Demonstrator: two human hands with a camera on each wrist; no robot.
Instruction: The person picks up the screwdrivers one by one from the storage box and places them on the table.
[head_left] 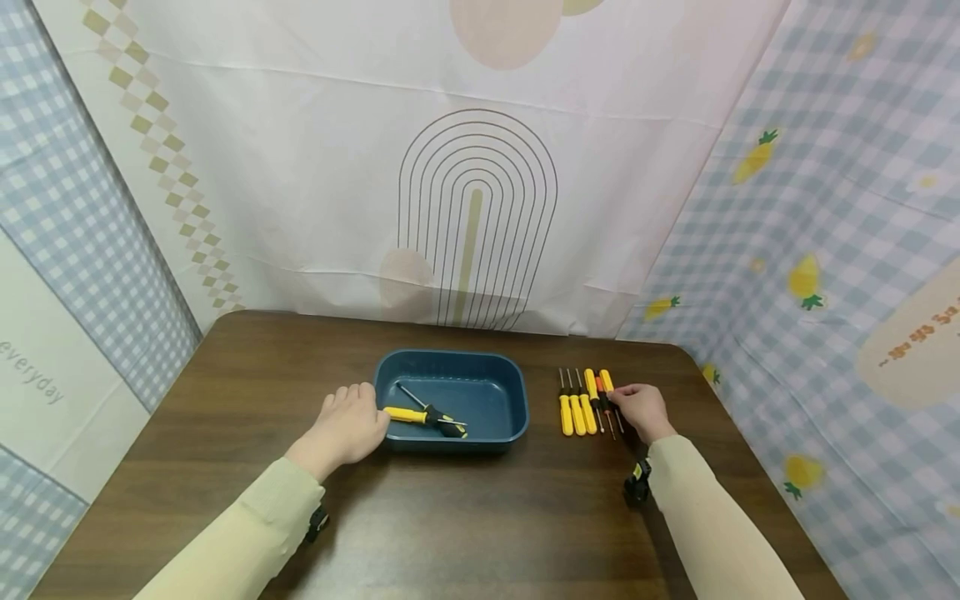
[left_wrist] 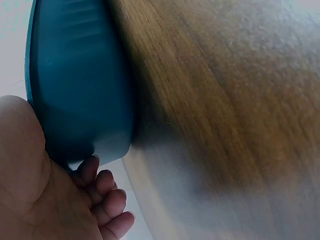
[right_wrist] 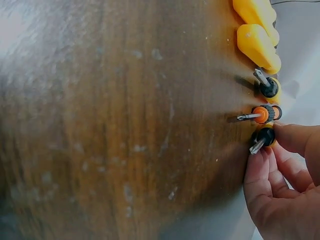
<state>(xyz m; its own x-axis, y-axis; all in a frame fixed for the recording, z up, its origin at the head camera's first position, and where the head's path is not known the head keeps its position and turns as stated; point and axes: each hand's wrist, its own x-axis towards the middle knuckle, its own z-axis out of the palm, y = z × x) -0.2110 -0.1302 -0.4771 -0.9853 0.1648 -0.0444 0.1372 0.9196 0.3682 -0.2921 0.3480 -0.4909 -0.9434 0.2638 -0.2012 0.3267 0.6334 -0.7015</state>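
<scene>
At the left end of a blue plastic bin (head_left: 453, 443), my left hand (head_left: 347, 425) grips the rim. The left wrist view shows the thumb by the top edge and the fingers (left_wrist: 104, 182) curled at the outer wall. Inside the bin, a yellow-handled screwdriver (head_left: 405, 414) crosses another screwdriver (head_left: 410, 394) with a black-and-yellow handle. My right hand (head_left: 641, 410) pinches the rightmost screwdriver (right_wrist: 265, 136) of a row, thumb on one side and fingers on the other. Its shaft points toward the table's near side. Beside it lies an orange-and-black screwdriver (right_wrist: 262, 114).
Further left in the row is a black-and-yellow screwdriver (right_wrist: 269, 87) with its tip toward me. Three yellow-handled screwdrivers (head_left: 577, 415) lie the opposite way. The brown wooden table (head_left: 480, 517) meets a hanging white cloth (head_left: 322, 208) at the back and checked cloth (head_left: 750, 308) at the right.
</scene>
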